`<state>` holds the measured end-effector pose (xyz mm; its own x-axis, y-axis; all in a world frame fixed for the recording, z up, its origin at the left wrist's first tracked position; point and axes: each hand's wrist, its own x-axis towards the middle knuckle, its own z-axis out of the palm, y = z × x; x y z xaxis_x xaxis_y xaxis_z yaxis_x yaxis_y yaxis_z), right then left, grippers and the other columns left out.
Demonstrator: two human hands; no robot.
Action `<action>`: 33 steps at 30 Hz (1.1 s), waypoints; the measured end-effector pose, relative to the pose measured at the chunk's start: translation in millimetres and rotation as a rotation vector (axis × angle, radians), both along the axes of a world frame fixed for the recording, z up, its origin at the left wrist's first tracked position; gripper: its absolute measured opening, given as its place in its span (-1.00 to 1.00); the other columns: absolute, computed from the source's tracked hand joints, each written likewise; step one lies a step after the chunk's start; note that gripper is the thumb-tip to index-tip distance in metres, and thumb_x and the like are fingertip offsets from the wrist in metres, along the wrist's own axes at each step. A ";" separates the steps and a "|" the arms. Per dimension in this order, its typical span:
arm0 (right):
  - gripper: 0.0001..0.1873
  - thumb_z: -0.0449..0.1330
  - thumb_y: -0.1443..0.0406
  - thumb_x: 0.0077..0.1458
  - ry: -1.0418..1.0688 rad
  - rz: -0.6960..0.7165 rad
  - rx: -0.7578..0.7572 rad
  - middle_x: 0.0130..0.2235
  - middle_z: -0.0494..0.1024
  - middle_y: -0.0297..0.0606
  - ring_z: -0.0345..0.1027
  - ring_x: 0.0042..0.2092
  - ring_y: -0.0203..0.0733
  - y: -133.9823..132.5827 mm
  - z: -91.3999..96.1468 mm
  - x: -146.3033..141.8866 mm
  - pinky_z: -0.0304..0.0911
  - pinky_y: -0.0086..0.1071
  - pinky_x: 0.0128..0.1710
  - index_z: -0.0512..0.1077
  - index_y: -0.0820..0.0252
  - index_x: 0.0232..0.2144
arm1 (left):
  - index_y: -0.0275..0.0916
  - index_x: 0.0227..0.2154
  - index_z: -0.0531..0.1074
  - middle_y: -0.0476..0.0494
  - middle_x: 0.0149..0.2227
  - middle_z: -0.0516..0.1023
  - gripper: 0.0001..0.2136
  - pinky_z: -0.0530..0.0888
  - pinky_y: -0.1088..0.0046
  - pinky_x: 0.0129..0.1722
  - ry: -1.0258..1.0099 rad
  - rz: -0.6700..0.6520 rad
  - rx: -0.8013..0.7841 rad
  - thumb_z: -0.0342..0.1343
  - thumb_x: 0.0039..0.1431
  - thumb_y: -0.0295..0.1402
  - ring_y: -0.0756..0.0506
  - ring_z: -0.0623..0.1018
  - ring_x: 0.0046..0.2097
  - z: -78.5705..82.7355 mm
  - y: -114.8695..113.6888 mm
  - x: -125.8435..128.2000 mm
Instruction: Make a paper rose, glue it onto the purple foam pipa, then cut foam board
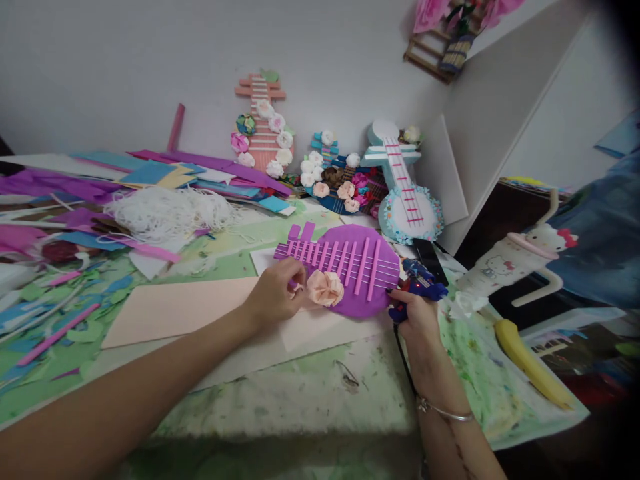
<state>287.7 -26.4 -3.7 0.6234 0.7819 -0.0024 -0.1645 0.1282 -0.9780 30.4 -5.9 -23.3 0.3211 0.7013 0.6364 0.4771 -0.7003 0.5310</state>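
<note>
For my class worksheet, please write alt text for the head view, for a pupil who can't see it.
A purple model instrument is between the left hand, by a peach flower, and the right hand, holding a corded blue tool. Paper scraps and white string lie at left; decorated instruments stand behind; a cup and banana are at right.

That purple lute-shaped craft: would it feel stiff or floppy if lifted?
The purple lute is probably fairly stiff, since its body keeps a flat outline. Its folded peach flower would likely crush if squeezed, and the narrow bars might snag.
</note>
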 end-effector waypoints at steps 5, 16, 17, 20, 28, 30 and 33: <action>-0.66 0.28 0.45 -0.55 0.039 -0.028 0.005 -0.57 0.44 -0.47 0.18 -0.66 -0.44 0.7 0.5 0.2 0.01 -0.55 -0.73 0.33 0.23 -0.54 | -0.24 -0.21 0.42 -0.23 -0.13 0.43 -0.74 0.38 0.18 -0.03 0.176 -0.196 0.328 0.06 0.02 -0.60 -0.17 0.39 -0.05 7.1 -3.2 -2.0; -0.65 0.25 0.47 -0.57 0.067 -0.038 0.026 -0.57 0.44 -0.48 0.21 -0.64 -0.42 4.0 -3.2 2.9 0.03 -0.54 -0.72 0.35 0.22 -0.54 | -0.23 -0.28 0.50 -0.19 -0.21 0.46 -0.83 0.35 0.17 -0.03 0.177 -0.093 0.310 0.02 0.18 -0.53 -0.15 0.37 -0.10 0.4 3.1 10.5; -0.65 0.25 0.47 -0.57 0.066 -0.041 0.028 -0.57 0.44 -0.48 0.21 -0.64 -0.43 4.1 -3.1 2.9 0.04 -0.54 -0.72 0.36 0.22 -0.54 | -0.24 -0.30 0.50 -0.19 -0.21 0.45 -0.85 0.35 0.17 -0.03 0.188 -0.092 0.305 0.03 0.18 -0.51 -0.15 0.36 -0.10 0.3 3.0 11.8; -0.66 0.25 0.47 -0.57 0.064 -0.038 0.032 -0.57 0.44 -0.49 0.20 -0.66 -0.44 4.1 -2.0 2.4 0.03 -0.55 -0.73 0.37 0.22 -0.54 | -0.27 -0.36 0.49 -0.20 -0.22 0.44 -0.88 0.36 0.17 -0.05 0.186 -0.070 0.286 0.04 0.18 -0.50 -0.16 0.34 -0.11 0.3 1.3 15.0; -0.67 0.24 0.48 -0.58 0.059 -0.033 0.021 -0.57 0.46 -0.47 0.18 -0.68 -0.43 2.1 2.3 0.4 0.00 -0.54 -0.77 0.35 0.22 -0.56 | -0.28 -0.42 0.47 -0.20 -0.23 0.40 -0.91 0.37 0.14 -0.07 0.210 -0.031 0.230 0.08 0.10 -0.54 -0.19 0.32 -0.10 0.7 -1.0 15.3; -0.67 0.24 0.47 -0.57 0.058 -0.030 0.013 -0.58 0.45 -0.47 0.15 -0.70 -0.44 1.7 2.1 0.2 -0.04 -0.55 -0.79 0.36 0.22 -0.56 | -0.28 -0.42 0.47 -0.20 -0.23 0.39 -0.92 0.37 0.14 -0.06 0.210 -0.036 0.220 0.10 0.09 -0.54 -0.19 0.32 -0.10 0.2 0.0 14.1; -0.66 0.24 0.48 -0.57 0.056 -0.029 0.011 -0.59 0.45 -0.47 0.13 -0.71 -0.45 1.8 0.6 0.6 -0.04 -0.55 -0.79 0.40 0.23 -0.53 | -0.28 -0.40 0.46 -0.19 -0.23 0.38 -0.92 0.36 0.15 -0.06 0.211 -0.038 0.218 0.10 0.07 -0.54 -0.18 0.31 -0.09 -0.5 1.0 13.3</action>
<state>288.2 -24.6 -3.1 0.6446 0.7640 -0.0299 -0.2155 0.1440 -0.9658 43.6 -4.9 -23.7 0.4856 0.5410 0.6867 0.5326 -0.8060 0.2583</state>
